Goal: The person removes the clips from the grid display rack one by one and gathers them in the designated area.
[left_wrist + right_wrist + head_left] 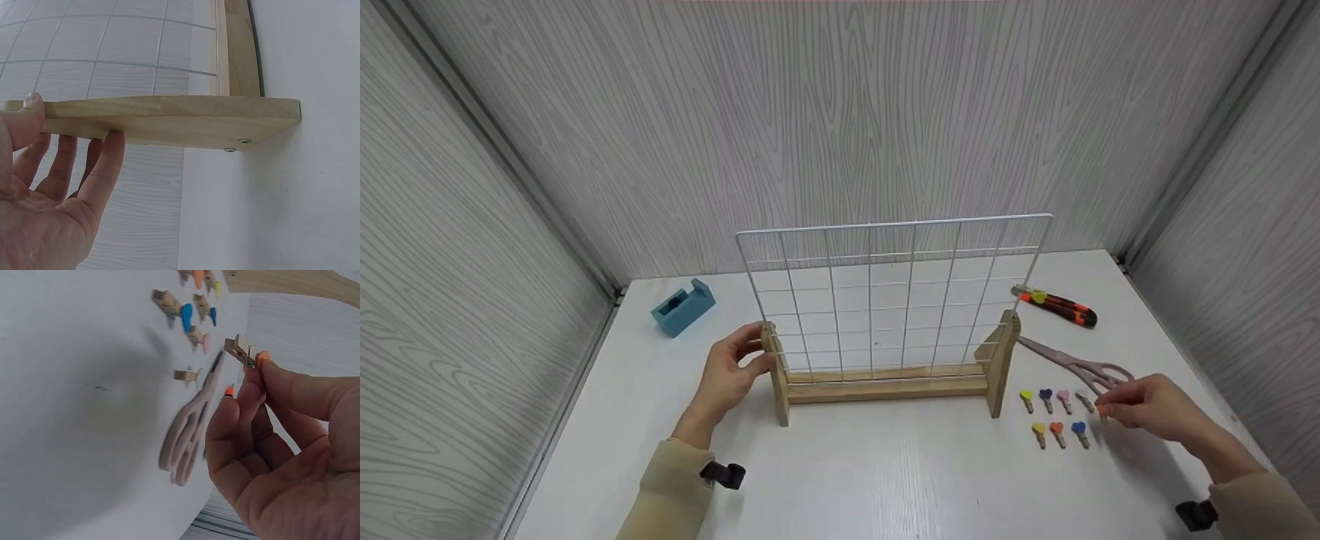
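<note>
My left hand (726, 379) grips the left wooden side board (778, 386) of a standing wire grid rack (885, 223). In the left wrist view, the thumb and the fingers lie on opposite sides of that board (185, 125). Over at the right, my right hand (1159, 409) pinches a small wooden clothespin (241, 351) by its orange end, raised off the table with its wooden tip pointing away from the fingers. Beside that hand, several heart-topped mini clothespins (1057, 432) lie in two rows, among them a blue one (1081, 430) and a yellow one (1027, 399).
Pink-handled scissors (1084, 366) lie just behind the clothespins, blades pointing at the rack's right side board (1001, 367). Farther back is an orange and black utility knife (1061, 306). A teal tape dispenser (684, 309) stands at the back left. Panel walls enclose the white table (885, 465).
</note>
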Motion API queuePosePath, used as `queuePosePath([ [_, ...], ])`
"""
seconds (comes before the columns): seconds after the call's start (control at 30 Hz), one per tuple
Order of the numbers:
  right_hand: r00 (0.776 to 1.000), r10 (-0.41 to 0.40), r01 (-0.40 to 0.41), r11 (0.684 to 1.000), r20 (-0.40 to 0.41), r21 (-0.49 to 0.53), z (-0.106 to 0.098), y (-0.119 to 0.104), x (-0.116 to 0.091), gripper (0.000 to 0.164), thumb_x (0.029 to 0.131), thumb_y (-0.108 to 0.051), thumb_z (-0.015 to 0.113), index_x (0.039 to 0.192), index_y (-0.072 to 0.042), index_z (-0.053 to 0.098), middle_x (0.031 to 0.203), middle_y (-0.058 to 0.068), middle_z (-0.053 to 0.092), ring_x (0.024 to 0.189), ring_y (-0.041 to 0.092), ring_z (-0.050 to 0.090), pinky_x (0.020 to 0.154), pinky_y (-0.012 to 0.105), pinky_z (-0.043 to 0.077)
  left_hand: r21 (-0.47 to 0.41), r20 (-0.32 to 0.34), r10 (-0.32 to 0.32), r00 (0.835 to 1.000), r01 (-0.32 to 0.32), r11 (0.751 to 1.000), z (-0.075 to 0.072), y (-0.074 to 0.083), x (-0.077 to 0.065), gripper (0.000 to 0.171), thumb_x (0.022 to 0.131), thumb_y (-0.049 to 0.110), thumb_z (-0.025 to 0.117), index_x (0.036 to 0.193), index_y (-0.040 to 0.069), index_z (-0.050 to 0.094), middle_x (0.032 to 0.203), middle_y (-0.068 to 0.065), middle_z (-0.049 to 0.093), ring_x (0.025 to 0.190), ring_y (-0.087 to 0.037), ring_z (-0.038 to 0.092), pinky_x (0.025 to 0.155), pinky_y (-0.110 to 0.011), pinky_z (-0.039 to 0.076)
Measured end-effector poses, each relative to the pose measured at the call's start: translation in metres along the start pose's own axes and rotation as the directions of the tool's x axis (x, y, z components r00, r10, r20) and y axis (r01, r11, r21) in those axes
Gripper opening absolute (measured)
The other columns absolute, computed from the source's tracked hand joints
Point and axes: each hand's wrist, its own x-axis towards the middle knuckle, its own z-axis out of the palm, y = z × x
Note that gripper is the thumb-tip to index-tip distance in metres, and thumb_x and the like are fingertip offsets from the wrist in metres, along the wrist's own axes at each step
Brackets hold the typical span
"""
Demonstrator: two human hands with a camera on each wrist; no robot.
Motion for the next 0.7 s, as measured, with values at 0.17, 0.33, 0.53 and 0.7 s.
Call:
queuePosePath([
  [0.17,0.999,0.027,-0.025,0.998,0.024,-0.055,0.012,0.009,0.005,0.023,0.103,-0.012,0.077,0.116,0.006,0.084,0.087,-0.002,0.074,0.073,0.009,0.058,0.062,0.024,0.049,0.006,0.002,0.003,1.000,-0.003,1.000,0.000,0.000,0.000,0.054,0.103,-0.004,0.074,0.155,0.006,0.064,0.153,-0.018,0.068,0.143,-0.038,0.064,0.100,-0.019,0.065],
  [0.33,0.997,0.072,-0.068,0.994,0.035,-0.088,0.014,0.014,0.010,0.021,0.102,-0.011,0.078,0.113,0.005,0.085,0.091,-0.001,0.080,0.079,0.014,0.063,0.064,0.024,0.053,0.001,-0.001,0.003,1.000,-0.003,1.000,0.001,-0.001,0.000,0.053,0.103,-0.005,0.074,0.155,0.005,0.064,0.152,-0.018,0.068,0.143,-0.037,0.064,0.100,-0.019,0.065],
  [0.53,0.996,0.087,-0.083,0.992,0.034,-0.099,0.015,0.016,0.013,0.018,0.100,-0.012,0.079,0.110,0.001,0.086,0.086,-0.003,0.077,0.078,0.014,0.063,0.063,0.024,0.053,0.004,-0.006,0.003,1.000,-0.003,1.000,0.000,-0.001,0.000,0.054,0.103,-0.004,0.074,0.155,0.005,0.064,0.154,-0.019,0.067,0.143,-0.038,0.064,0.100,-0.019,0.065],
  [0.7,0.998,0.060,-0.058,0.995,0.026,-0.085,0.015,0.018,0.014,0.015,0.099,-0.010,0.082,0.107,0.002,0.085,0.088,0.000,0.080,0.076,0.014,0.065,0.062,0.025,0.055,0.015,-0.004,0.002,1.000,-0.002,1.000,0.000,-0.001,0.000,0.054,0.103,-0.002,0.075,0.155,0.008,0.065,0.154,-0.020,0.067,0.144,-0.037,0.064,0.101,-0.019,0.064],
])
